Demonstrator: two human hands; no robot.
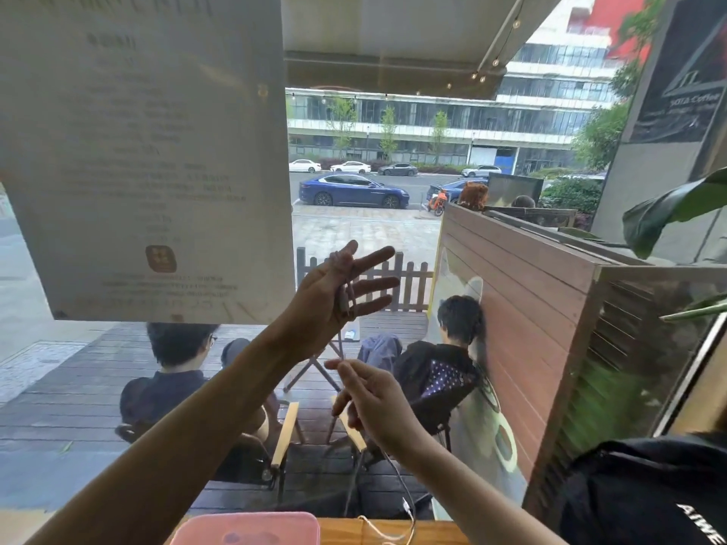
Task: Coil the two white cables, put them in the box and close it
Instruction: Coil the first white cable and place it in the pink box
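We are raising both hands in front of a window. Our left hand (334, 293) is spreading its fingers straight, and turns of the cable (348, 297) are lying wound around those fingers, a plug end hanging against the palm. Our right hand (373, 403), lower and just beside the left wrist, is pinching the same cable between thumb and forefinger. From that pinch the cable is running down behind the right wrist to the table (393, 531), where a connector and a loose loop are lying on the wood. We cannot tell whether the loop belongs to the first cable or the second. The box (248, 529), pink and translucent, is sitting at the table's near edge, left of the loop; only its top is showing. Beyond the glass, a paper notice (149, 151) is hanging upper left, two seated people (452, 348) are facing away, and a blue car (354, 190) is standing on the street.
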